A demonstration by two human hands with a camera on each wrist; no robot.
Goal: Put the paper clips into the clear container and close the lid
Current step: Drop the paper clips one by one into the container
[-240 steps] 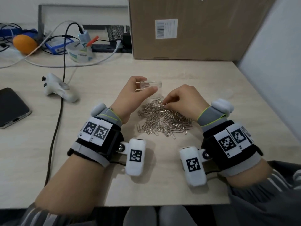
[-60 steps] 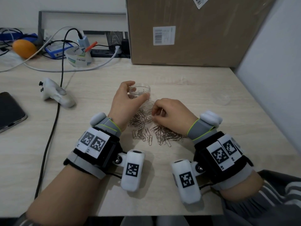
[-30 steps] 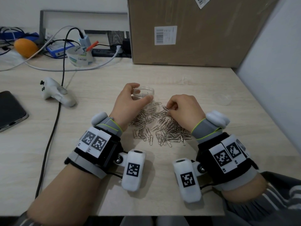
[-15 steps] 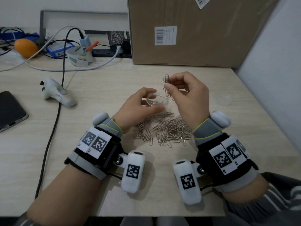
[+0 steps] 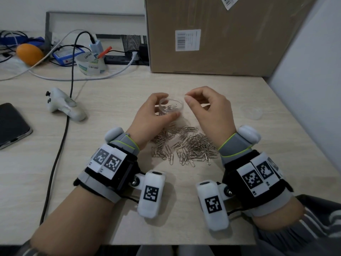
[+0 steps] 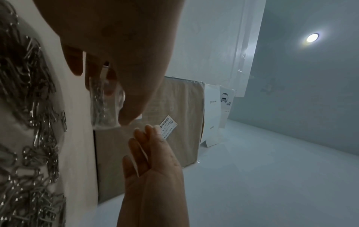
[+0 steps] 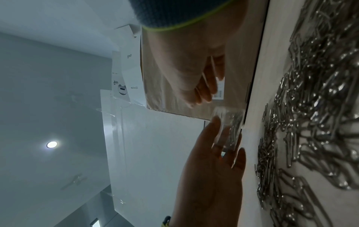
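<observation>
My left hand (image 5: 166,106) grips the small clear container (image 5: 175,106) on the table, thumb on its near side and fingers round the far side. Several paper clips lie inside the container (image 6: 103,106). My right hand (image 5: 193,100) hovers just right of the rim, fingers relaxed and holding nothing. A loose pile of silver paper clips (image 5: 186,146) is spread on the table between my wrists. The clear round lid (image 5: 251,112) lies apart on the table to the right. The right wrist view shows the container (image 7: 231,122) between both hands, beside the pile of clips (image 7: 310,107).
A large cardboard box (image 5: 221,34) stands behind the container. A white controller (image 5: 64,106), a black cable (image 5: 62,137) and a dark phone (image 5: 11,124) lie to the left. A tape roll (image 5: 90,64) and other cables sit at the back left.
Half a second ago my right hand pinched a bunch of clips above the container; now that hand is empty. The left hand keeps hold of the container.
</observation>
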